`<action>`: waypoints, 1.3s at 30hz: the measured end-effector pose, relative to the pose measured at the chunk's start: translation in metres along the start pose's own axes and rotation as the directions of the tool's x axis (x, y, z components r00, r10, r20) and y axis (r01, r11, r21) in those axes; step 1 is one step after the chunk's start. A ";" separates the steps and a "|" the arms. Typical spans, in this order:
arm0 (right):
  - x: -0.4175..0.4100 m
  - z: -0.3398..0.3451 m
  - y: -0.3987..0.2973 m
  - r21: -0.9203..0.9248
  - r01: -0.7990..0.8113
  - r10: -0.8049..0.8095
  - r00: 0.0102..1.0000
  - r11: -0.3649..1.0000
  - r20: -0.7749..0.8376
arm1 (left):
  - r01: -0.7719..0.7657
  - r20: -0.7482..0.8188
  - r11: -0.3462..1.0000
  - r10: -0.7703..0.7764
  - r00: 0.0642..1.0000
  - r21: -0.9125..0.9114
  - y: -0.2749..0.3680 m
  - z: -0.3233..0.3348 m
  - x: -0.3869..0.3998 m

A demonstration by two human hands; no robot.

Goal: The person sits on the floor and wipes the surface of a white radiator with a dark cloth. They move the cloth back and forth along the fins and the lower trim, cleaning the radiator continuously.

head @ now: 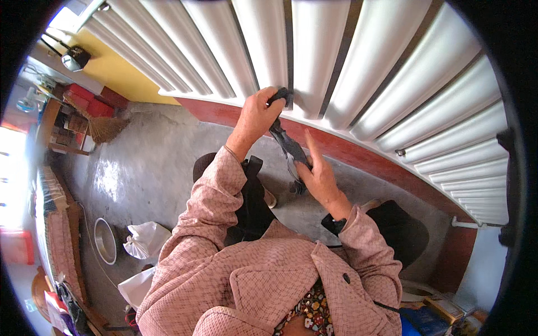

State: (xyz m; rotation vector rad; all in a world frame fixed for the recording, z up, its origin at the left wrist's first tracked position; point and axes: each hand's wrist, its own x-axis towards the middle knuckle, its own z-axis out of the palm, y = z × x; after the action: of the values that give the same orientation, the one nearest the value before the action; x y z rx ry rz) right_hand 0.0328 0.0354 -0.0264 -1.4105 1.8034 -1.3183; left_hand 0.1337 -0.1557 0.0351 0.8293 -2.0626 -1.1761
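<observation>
A dark grey cloth [288, 145] hangs in a twisted strip between my two hands. My left hand [258, 115] grips its bunched upper end against the lower edge of a white panel radiator [311, 63]. Lower and to the right, my right hand [321, 174] pinches the cloth between thumb and fingers, with the index finger pointing up. The cloth's loose lower end dangles beside that hand. Both arms are in pink patterned sleeves.
Grey concrete floor [151, 159] lies below. At the left are a straw broom [103, 126], a metal basin [105, 241], a tied white plastic bag [147, 239] and a cable. A dark round object [399, 233] is at the right. A white pipe [464, 224] leaves the radiator's lower right end.
</observation>
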 end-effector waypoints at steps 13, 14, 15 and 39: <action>0.098 0.028 -0.008 0.117 -0.128 0.125 0.992 0.985 0.033 | -0.223 -0.200 0.937 0.281 0.939 0.269 -0.013 0.014 0.002; 0.102 0.028 -0.007 0.121 -0.201 0.194 0.979 0.972 0.069 | -0.242 -0.213 0.904 0.329 0.920 0.352 -0.014 0.014 0.002; 0.106 0.029 -0.005 0.122 -0.274 0.262 0.959 0.954 0.104 | -0.229 -0.247 0.915 0.319 0.915 0.333 -0.016 0.014 0.001; 0.094 0.054 0.024 -0.038 -0.187 0.186 0.982 0.982 -0.037 | -0.306 -0.051 0.789 0.390 0.919 0.533 -0.031 0.034 0.000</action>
State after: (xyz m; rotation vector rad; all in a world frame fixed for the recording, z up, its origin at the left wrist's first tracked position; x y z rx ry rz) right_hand 0.0348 -0.0718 -0.0538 -1.2128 1.9423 -1.2209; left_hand 0.1142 -0.1514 -0.0068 0.6973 -2.2984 -0.3340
